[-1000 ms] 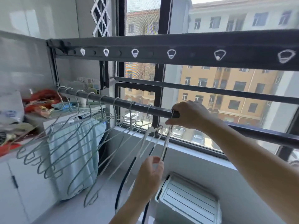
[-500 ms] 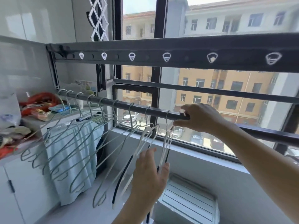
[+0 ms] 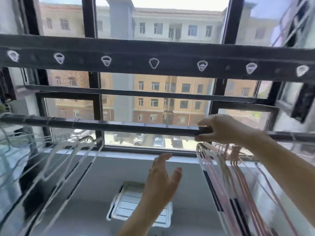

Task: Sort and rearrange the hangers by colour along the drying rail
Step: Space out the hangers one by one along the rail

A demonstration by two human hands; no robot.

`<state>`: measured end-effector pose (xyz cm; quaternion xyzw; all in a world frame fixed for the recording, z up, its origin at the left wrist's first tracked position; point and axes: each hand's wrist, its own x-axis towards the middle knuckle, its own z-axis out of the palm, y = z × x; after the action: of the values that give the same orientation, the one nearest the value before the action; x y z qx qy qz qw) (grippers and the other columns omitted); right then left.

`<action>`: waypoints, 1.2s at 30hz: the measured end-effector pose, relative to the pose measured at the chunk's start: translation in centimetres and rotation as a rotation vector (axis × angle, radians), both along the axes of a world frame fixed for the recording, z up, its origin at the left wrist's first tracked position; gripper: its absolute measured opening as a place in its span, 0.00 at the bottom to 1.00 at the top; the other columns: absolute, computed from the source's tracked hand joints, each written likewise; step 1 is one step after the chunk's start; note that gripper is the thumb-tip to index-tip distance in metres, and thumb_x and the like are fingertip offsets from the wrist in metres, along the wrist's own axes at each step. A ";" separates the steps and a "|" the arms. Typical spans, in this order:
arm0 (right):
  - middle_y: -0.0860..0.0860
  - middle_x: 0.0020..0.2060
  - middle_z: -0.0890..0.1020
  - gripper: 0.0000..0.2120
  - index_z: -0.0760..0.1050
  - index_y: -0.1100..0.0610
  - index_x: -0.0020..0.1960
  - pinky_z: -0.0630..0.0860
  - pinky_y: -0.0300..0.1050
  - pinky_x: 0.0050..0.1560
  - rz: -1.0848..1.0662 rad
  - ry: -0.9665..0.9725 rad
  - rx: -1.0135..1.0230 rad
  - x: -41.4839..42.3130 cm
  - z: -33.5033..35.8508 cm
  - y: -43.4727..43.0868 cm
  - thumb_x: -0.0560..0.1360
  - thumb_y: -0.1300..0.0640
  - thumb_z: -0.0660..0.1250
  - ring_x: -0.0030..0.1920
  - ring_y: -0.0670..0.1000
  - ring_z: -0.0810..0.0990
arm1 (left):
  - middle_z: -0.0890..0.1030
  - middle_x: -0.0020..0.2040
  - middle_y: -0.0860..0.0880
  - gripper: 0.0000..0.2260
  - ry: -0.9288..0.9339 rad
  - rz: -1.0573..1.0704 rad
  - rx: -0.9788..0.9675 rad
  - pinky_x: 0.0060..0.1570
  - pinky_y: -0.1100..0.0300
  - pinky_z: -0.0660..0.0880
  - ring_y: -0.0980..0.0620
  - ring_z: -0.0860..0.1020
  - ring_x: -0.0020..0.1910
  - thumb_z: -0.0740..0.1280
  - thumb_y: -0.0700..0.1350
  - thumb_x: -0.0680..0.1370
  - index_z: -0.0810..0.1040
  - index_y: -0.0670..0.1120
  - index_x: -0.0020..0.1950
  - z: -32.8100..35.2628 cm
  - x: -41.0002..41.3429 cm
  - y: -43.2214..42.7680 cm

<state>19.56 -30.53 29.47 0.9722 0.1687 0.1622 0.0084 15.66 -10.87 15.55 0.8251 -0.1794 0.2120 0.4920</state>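
At rail (image 3: 136,127), right hand (image 3: 226,130) fingers (image 3: 204,122) grip it; left hand (image 3: 162,181) spread, empty.

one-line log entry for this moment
left hand open, free | right hand grips rail | white hangers left | pink hangers right

Right hand (image 3: 223,130) grips rail (image 3: 136,127) above pink hangers (image 3: 238,176).

We can read no text, number or brand here. The upper rack bar (image 3: 170,53) shows only a row of white-rimmed teardrop holes (image 3: 154,63), not lettering; the drying rail (image 3: 136,127) and blurred hangers (image 3: 209,164) show us none.
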 end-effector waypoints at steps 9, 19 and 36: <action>0.46 0.39 0.81 0.18 0.76 0.50 0.48 0.79 0.49 0.45 0.023 0.047 -0.064 0.1 -0.3 -5.1 0.67 0.38 0.70 0.39 0.48 0.79 | 0.79 0.55 0.48 0.21 0.239 -0.310 0.180 0.54 0.64 0.75 0.56 0.77 0.48 0.66 0.56 0.75 0.73 0.44 0.62 -0.9 0.4 -8.8; 0.47 0.39 0.80 0.22 0.75 0.53 0.48 0.79 0.47 0.46 0.050 -0.045 -0.194 0.8 0.0 -1.6 0.67 0.35 0.68 0.39 0.48 0.79 | 0.79 0.38 0.49 0.09 0.221 -0.220 0.058 0.46 0.60 0.79 0.55 0.77 0.35 0.65 0.45 0.77 0.79 0.40 0.48 -2.0 1.1 -6.1; 0.47 0.35 0.76 0.22 0.74 0.55 0.48 0.65 0.43 0.42 0.277 -0.196 -0.122 4.6 -0.8 17.2 0.70 0.36 0.66 0.38 0.50 0.75 | 0.80 0.35 0.53 0.05 0.244 0.136 -0.058 0.32 0.69 0.74 0.63 0.76 0.27 0.62 0.43 0.79 0.75 0.48 0.43 -2.3 1.7 10.9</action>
<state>24.15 -13.31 28.66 0.9168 0.3089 0.2454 0.0612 17.32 0.04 13.29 0.8405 -0.0558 0.1478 0.5183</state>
